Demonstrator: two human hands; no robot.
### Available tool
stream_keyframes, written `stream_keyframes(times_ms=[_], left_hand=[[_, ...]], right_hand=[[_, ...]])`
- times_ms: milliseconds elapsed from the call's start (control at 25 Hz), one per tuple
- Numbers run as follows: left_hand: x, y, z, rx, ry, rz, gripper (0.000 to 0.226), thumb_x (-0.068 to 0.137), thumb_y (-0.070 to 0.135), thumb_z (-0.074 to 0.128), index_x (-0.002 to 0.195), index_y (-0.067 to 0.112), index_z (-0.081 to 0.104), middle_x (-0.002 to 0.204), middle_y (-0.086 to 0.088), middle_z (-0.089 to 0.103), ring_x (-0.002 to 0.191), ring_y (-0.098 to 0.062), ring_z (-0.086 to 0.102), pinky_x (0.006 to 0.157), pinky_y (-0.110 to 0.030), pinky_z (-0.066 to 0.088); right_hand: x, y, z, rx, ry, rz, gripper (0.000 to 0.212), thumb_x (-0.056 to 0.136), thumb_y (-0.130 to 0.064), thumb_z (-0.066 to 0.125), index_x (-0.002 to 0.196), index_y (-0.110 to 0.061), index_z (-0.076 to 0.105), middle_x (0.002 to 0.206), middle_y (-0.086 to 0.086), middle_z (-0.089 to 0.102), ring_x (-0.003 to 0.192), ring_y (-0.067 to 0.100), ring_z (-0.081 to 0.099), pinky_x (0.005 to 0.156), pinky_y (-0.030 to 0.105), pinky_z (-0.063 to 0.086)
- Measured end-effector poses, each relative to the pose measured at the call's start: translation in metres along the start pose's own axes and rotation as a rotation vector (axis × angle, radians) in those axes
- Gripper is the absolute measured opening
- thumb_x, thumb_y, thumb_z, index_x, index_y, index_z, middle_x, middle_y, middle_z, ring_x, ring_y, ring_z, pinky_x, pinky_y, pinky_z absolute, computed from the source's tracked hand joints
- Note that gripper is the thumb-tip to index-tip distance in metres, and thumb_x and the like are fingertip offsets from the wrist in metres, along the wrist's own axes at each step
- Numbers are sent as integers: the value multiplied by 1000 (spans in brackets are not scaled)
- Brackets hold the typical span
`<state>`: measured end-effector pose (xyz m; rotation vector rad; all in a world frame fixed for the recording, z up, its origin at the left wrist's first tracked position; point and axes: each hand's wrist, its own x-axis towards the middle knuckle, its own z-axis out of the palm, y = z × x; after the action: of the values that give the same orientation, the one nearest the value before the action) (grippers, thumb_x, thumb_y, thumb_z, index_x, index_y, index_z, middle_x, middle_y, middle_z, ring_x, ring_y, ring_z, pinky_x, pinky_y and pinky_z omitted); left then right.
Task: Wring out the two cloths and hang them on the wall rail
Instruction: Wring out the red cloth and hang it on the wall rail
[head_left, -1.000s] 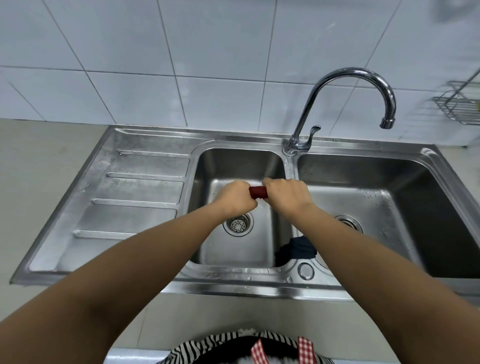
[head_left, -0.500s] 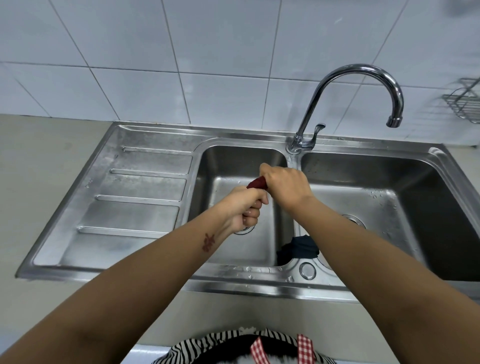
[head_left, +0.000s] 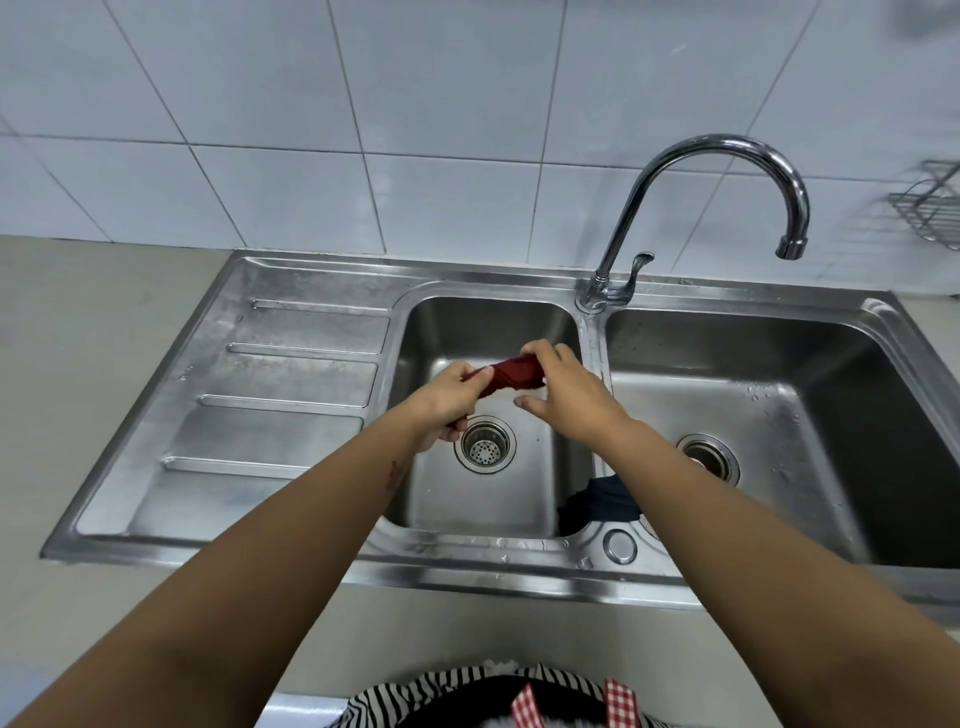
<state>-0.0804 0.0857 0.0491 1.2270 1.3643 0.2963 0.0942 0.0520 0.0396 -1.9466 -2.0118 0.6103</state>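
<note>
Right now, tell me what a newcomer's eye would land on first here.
The red cloth, twisted between the left hand and right hand over the left basin. Then the tall curved tap behind the basins' divider, and a dark cloth draped over that divider near the front, partly hidden by the right forearm.

The room is evenly lit, soft and cool, with no hard shadows. The white wall tiles (head_left: 457, 104) carry a faint bluish cast. The steel sink (head_left: 311, 374) throws back dull sheen, brightest along the tap's curved spout (head_left: 727, 150). The right basin (head_left: 883, 441) falls darker toward its far wall. Straight tile lines bow toward the edges, as a wide lens bends them. The wire rack (head_left: 930, 208) and the top right corner look smeared and soft; the middle is sharp.
</note>
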Motion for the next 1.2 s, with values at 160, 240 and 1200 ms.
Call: stream_keyframes(times_ms=[160, 240, 1200], left_hand=[[-1, -6, -7, -48, -40, -24, 31, 98, 46, 39, 109, 22, 55, 67, -1, 46, 48, -11, 43, 43, -21, 35], [-2, -6, -10, -10, -28, 25, 27, 97, 46, 42, 108, 25, 56, 71, -1, 49, 54, -11, 46, 46, -20, 37], [-4, 27, -9, -196, 268, 519, 11, 98, 12, 47, 95, 15, 57, 90, -5, 62, 83, -17, 58, 79, -29, 50]], right_hand=[[1, 5, -4, 33, 75, -56, 32, 88, -42, 60, 115, -31, 48, 104, -2, 51, 87, 18, 58, 76, 34, 46], [3, 6, -5, 40, 44, -27, 26, 90, -46, 56, 107, -27, 52, 99, -1, 52, 86, 18, 55, 76, 36, 46], [3, -22, -23, 767, -22, 115, 22, 81, -36, 71, 100, -25, 65, 106, 0, 69, 103, 11, 62, 93, 25, 44]])
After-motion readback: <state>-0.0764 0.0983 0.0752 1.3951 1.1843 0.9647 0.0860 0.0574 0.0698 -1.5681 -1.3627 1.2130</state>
